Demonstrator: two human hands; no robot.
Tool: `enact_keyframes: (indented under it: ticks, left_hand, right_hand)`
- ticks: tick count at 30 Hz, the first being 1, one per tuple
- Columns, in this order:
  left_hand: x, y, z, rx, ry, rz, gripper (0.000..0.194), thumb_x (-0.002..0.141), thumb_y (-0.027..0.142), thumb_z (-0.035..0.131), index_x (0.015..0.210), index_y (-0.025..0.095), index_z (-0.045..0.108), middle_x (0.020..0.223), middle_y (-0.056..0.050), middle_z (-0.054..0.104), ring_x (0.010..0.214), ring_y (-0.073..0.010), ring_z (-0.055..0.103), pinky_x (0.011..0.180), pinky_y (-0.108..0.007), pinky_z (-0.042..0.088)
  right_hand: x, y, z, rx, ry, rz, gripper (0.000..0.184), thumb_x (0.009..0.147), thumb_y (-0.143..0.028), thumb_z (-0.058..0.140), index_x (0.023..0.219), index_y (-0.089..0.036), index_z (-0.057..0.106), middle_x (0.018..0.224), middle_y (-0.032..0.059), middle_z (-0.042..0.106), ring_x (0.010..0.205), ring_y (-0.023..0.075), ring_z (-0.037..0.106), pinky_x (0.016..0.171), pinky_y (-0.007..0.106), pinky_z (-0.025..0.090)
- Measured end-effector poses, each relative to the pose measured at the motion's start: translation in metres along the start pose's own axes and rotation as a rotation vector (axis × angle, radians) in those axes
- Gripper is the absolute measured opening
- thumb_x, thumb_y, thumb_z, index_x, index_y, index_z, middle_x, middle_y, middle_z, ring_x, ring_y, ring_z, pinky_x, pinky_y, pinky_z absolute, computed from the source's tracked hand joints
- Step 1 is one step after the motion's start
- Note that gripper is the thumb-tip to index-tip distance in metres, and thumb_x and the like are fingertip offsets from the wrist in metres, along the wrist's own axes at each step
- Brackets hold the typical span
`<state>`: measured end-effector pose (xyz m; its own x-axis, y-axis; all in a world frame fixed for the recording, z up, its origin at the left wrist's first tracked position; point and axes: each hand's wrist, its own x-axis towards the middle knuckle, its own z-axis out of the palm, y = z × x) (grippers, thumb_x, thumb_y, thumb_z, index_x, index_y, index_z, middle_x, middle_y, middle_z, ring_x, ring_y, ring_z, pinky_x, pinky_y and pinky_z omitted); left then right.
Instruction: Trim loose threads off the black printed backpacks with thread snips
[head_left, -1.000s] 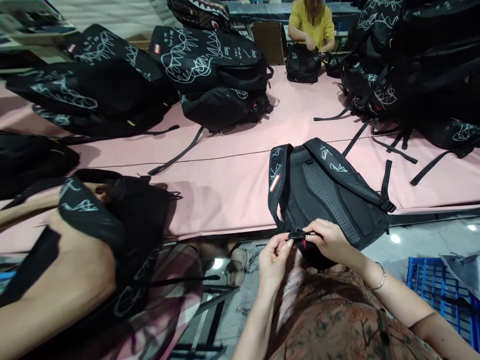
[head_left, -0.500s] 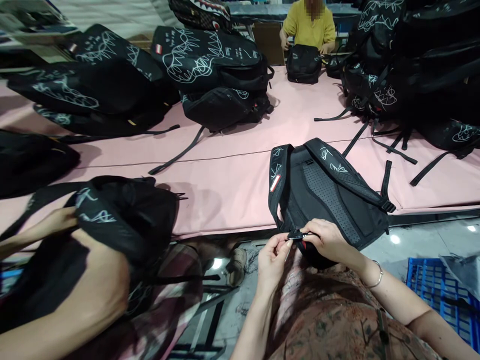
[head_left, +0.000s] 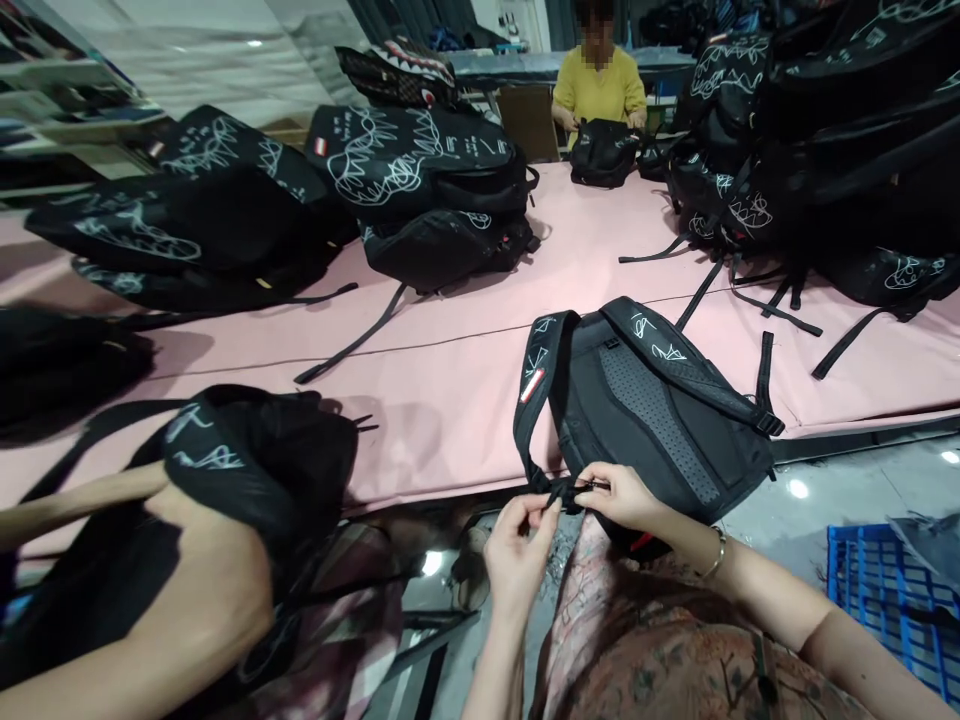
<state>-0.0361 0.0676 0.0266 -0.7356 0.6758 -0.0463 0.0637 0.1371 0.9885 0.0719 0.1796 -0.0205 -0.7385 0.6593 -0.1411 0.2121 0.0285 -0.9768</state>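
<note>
Hands [head_left: 517, 548] shifted leftward, close together, pinching strap [head_left: 566, 491].

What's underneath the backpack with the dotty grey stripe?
The backpack lies partly on the pink covering; its near end sticks out past the covering's edge. Anything else underneath is hidden by its body.

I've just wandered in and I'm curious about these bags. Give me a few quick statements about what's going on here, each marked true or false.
1. The person's left grip and right grip are both at a strap of the nearby black backpack. True.
2. The bracelet is on the left wrist. False: it is on the right wrist.
3. The table has a pink covering. True.
4. The blue crate stands on the table. False: it is below the table's edge, at the picture's lower right.
5. The co-worker across the table wears yellow. True.
</note>
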Motion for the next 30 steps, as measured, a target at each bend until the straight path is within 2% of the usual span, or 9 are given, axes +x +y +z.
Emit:
enact_keyframes:
  ticks: [4,7,11,16,19,22,26,28,30]
  left_hand:
    - [-0.002,-0.017,0.004,0.373,0.256,0.337,0.007,0.067,0.017,0.065,0.072,0.021,0.066,0.063,-0.001,0.049,0.063,-0.015,0.044,0.066,-0.024,0.036]
    - [0.0,-0.031,0.014,0.449,0.306,0.428,0.009,0.069,0.013,0.061,0.067,0.021,0.064,0.063,-0.004,0.051,0.061,-0.0148,0.046,0.063,-0.024,0.036]
    - [-0.004,-0.038,0.02,0.458,0.252,0.465,0.013,0.073,0.012,0.055,0.069,0.02,0.064,0.064,-0.004,0.054,0.062,-0.0146,0.05,0.062,-0.024,0.038]
    - [-0.014,-0.045,-0.011,0.387,-0.009,0.598,0.015,0.078,0.017,0.05,0.082,0.019,0.064,0.068,-0.003,0.061,0.063,-0.0144,0.056,0.063,-0.025,0.044]
    - [-0.003,-0.047,-0.03,0.325,0.076,0.454,0.019,0.078,0.027,0.053,0.092,0.018,0.062,0.085,-0.006,0.065,0.078,-0.0181,0.06,0.074,-0.029,0.046]
    - [0.029,-0.037,-0.03,0.072,0.248,0.09,0.038,0.076,0.042,0.056,0.107,0.02,0.055,0.106,-0.009,0.061,0.093,-0.0203,0.058,0.083,-0.033,0.045]
    - [0.064,-0.005,-0.009,-0.262,-0.093,-0.273,0.055,0.064,0.044,0.068,0.109,0.015,0.057,0.1,-0.011,0.065,0.086,-0.0217,0.062,0.081,-0.036,0.048]
    - [0.064,0.011,0.002,-0.317,-0.252,-0.31,0.056,0.058,0.036,0.074,0.107,0.014,0.059,0.093,-0.009,0.067,0.078,-0.021,0.064,0.076,-0.035,0.05]
    - [0.054,0.021,0.01,-0.361,-0.288,-0.281,0.058,0.056,0.029,0.076,0.11,0.015,0.057,0.095,-0.007,0.067,0.079,-0.0198,0.064,0.077,-0.033,0.051]
  right_hand:
    - [0.003,-0.003,0.016,-0.001,0.087,0.019,0.005,0.066,-0.022,0.061,0.065,-0.018,0.058,0.055,-0.0065,0.053,0.049,0.0078,0.049,0.049,0.016,0.039]
    - [-0.002,-0.003,0.023,0.014,0.117,0.027,0.006,0.065,-0.021,0.06,0.062,-0.018,0.056,0.053,-0.0069,0.05,0.048,0.0072,0.047,0.049,0.016,0.04]
    - [-0.007,0.003,0.026,0.075,0.103,0.035,0.005,0.065,-0.018,0.057,0.061,-0.017,0.054,0.056,-0.0059,0.05,0.053,0.0079,0.049,0.053,0.017,0.042]
    - [-0.004,0.012,0.02,0.127,0.054,0.04,0.005,0.065,-0.019,0.057,0.062,-0.016,0.055,0.058,-0.0046,0.049,0.055,0.0079,0.046,0.054,0.017,0.04]
    - [-0.002,0.013,0.017,0.117,0.029,0.049,0.003,0.064,-0.018,0.056,0.062,-0.015,0.056,0.057,-0.0045,0.049,0.053,0.0077,0.043,0.052,0.017,0.038]
    - [-0.005,0.008,0.016,0.092,-0.028,0.053,0.004,0.063,-0.015,0.054,0.06,-0.015,0.057,0.054,-0.005,0.048,0.051,0.0071,0.041,0.05,0.017,0.034]
    - [-0.016,-0.002,0.011,0.043,-0.106,0.038,0.005,0.062,-0.013,0.056,0.059,-0.015,0.059,0.055,-0.005,0.051,0.053,0.0081,0.044,0.051,0.017,0.033]
    - [-0.023,-0.007,0.003,0.014,-0.151,0.028,0.006,0.065,-0.015,0.056,0.062,-0.015,0.061,0.058,-0.0042,0.054,0.057,0.0091,0.047,0.053,0.018,0.035]
    - [-0.03,-0.013,-0.008,-0.012,-0.129,0.015,0.008,0.071,-0.02,0.055,0.073,-0.016,0.062,0.063,-0.0033,0.055,0.06,0.0102,0.05,0.056,0.019,0.037]
